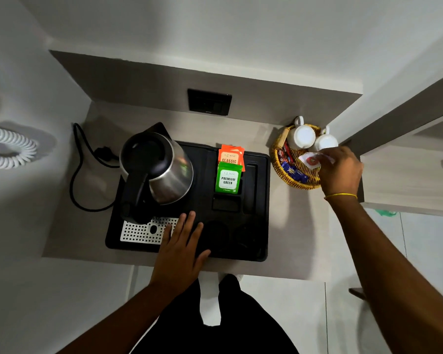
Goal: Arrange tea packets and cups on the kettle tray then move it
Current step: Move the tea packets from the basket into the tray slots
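A black kettle tray [256,226] lies on the grey counter with a steel kettle [161,169] at its back left. Orange tea packets [231,155] and a green tea packet [227,179] stand in a tray slot. My left hand [182,241] rests flat on the tray's front, fingers spread. To the right, a wicker basket [279,159] holds two white cups [303,136] upside down and several sachets. My right hand [339,172] is over the basket, its fingers pinching a white packet with a red mark [311,160].
The kettle's black cord and plug [102,152] lie left of the tray. A black socket plate [209,102] sits on the back panel. A white coiled cable [8,149] hangs at the far left. A wall panel [404,180] rises right of the basket.
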